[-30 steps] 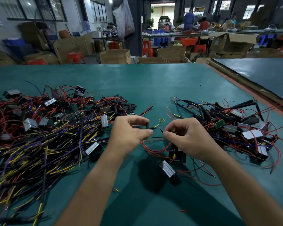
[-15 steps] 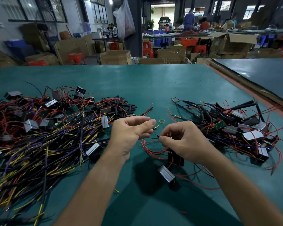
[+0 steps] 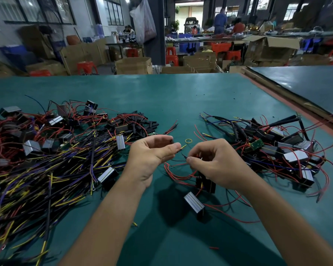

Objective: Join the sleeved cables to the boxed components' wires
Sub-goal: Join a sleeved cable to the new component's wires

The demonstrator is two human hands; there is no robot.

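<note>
The left of the green table (image 3: pixel 181 96) carries a wide heap of sleeved cables (image 3: pixel 46 173) with black sleeving and yellow and purple leads. Along its far side it is mixed with silver and black boxed components (image 3: pixel 32 147) trailing red wires. A loose pile of short black tubing pieces (image 3: pixel 142 121) lies at the heap's far right corner. Just right of the heap, the left hand (image 3: pixel 152 156) is raised above the table with its fingers curled, thumb and forefinger pinching a yellow-tipped cable (image 3: pixel 183 146) whose tip projects toward the other hand. A small yellow ring (image 3: pixel 188 140) lies on the table just beyond that tip. The right hand (image 3: pixel 217 162) is close by, the two not touching. Its fingers are curled, and thumb and forefinger pinch a thin black wire (image 3: pixel 178 160) — the wire end and the yellow tip are near each other, not visibly joined. Red wires (image 3: pixel 173 175) loop on the table below both hands and run to a black boxed unit (image 3: pixel 206 185), partly hidden under the right wrist. A silver boxed unit (image 3: pixel 193 202) lies nearer the person. Further right is a second pile of boxes and cables (image 3: pixel 288 150), with a green circuit board (image 3: pixel 255 145) at its near-left edge. A dark second table (image 3: pixel 306 83) adjoins at far right.
</note>
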